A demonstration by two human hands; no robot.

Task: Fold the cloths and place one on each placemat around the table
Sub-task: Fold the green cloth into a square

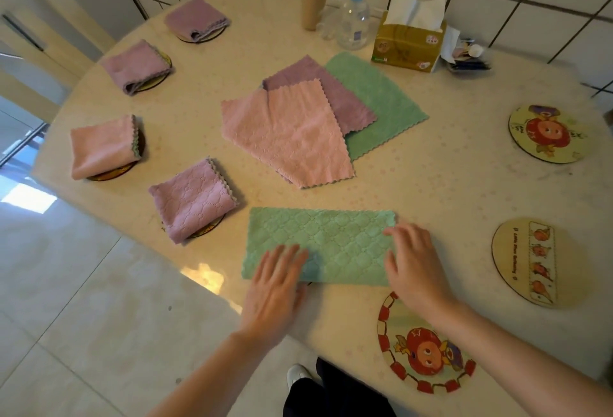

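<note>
A green cloth (pixel 331 237) lies folded in half near the table's front edge. My left hand (pixel 275 290) rests flat on its lower left part, fingers straight. My right hand (pixel 414 267) lies flat over its right end. In the middle of the table sits a pile of unfolded cloths: pink (pixel 292 138) on top, purple (pixel 335 94) under it, green (pixel 381 101) at the bottom. Along the left side, several folded cloths rest on round placemats, among them a pink one (pixel 99 148) and a purple one (pixel 192 197). Three round placemats on the right are bare: (pixel 421 350), (pixel 530 260), (pixel 547 133).
At the back of the table (pixel 447 191) stand a brown cup (pixel 313 5), a clear pump bottle (pixel 355 18), a tissue box (pixel 409 43) and small clutter (pixel 467 55). A tiled wall runs behind. The floor and my shoe show below the table's front edge.
</note>
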